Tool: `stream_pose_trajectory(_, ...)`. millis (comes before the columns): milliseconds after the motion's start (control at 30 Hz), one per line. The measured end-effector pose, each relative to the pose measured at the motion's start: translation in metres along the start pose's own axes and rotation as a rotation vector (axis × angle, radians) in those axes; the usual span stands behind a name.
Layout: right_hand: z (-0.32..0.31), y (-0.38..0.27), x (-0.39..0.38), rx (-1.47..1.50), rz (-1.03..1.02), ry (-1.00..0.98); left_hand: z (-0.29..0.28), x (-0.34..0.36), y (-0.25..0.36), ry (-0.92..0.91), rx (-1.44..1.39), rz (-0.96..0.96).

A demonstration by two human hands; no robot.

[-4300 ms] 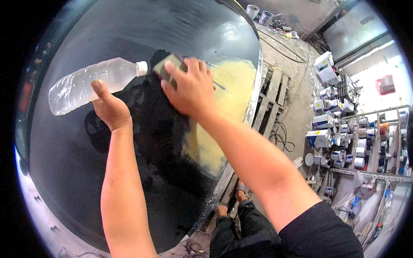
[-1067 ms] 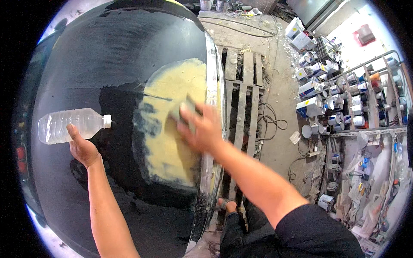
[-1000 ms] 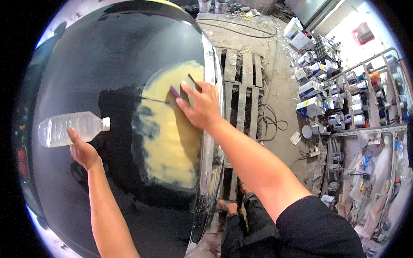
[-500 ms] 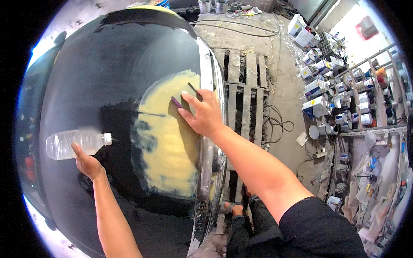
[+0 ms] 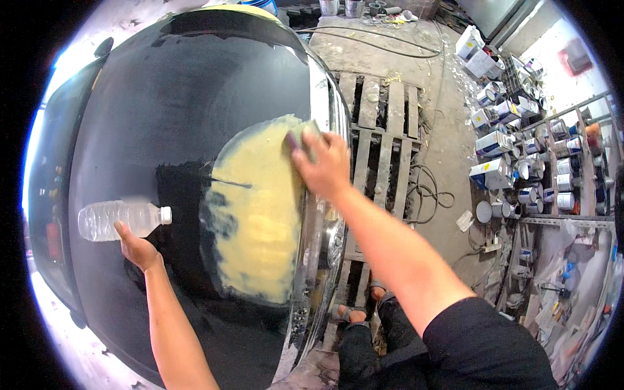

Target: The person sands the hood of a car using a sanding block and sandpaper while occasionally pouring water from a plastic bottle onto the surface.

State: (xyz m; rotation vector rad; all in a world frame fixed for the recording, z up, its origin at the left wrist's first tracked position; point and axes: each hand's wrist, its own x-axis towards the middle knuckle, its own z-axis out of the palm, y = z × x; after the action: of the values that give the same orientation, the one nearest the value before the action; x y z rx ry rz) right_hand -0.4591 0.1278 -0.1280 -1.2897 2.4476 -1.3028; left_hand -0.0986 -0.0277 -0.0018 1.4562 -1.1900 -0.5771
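My left hand (image 5: 137,247) is wrapped round a clear plastic bottle (image 5: 107,220) with a white cap, lying on its side above the black car panel (image 5: 162,97); the cap points right. A large patch of pale yellow body filler (image 5: 257,221) covers the panel's right part, with dark smears along its left edge. Against the upper right of this patch, my right hand (image 5: 325,162) grips a sanding block (image 5: 311,140), greyish green with a purple edge. Motion blurs the block slightly, and my fingers cover part of it.
Right of the panel's shiny trim edge (image 5: 335,237) lie wooden pallets (image 5: 383,162), with my feet at their near end. A dark hose (image 5: 429,195) coils on the floor beyond. Paint cans (image 5: 494,143) and a cluttered metal rack (image 5: 565,208) stand far right.
My right hand and the sanding block have shifted to the right, toward the trim edge, and the block has turned. My left hand still holds the bottle. The whole view has shifted slightly.
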Motion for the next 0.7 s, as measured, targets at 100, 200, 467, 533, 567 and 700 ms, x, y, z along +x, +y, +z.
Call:
stream_pose_trajectory(100, -0.011, 0.023, 0.034, 0.218, 0.156, -0.027, -0.007, 0.015, -0.008, 0.042, -0.02, 0.028)
stream_pose_trajectory(200, -0.046, 0.036, -0.004, 0.625, 0.27, -0.108, -0.006, 0.01, -0.012, -0.007, -0.047, 0.039)
stream_pose_trajectory(467, -0.14, -0.019, -0.183, 1.331, 1.012, -0.632, -0.054, 0.003, -0.014, -0.184, 0.103, 0.337)
stream_pose_trajectory(533, -0.148, -0.028, -0.204, 1.46, 1.036, -0.749, -0.068, -0.038, -0.011, -0.308, 0.171, 0.498)
stream_pose_trajectory(567, -0.154, -0.033, -0.201, 1.485, 0.991, -0.883, -0.069, -0.068, 0.002, -0.33, 0.296, 0.678)
stream_pose_trajectory(700, -0.149, -0.082, -0.209, 1.867, 0.951, -1.109, -0.119, -0.146, -0.008, -0.637, 0.065, 0.235)
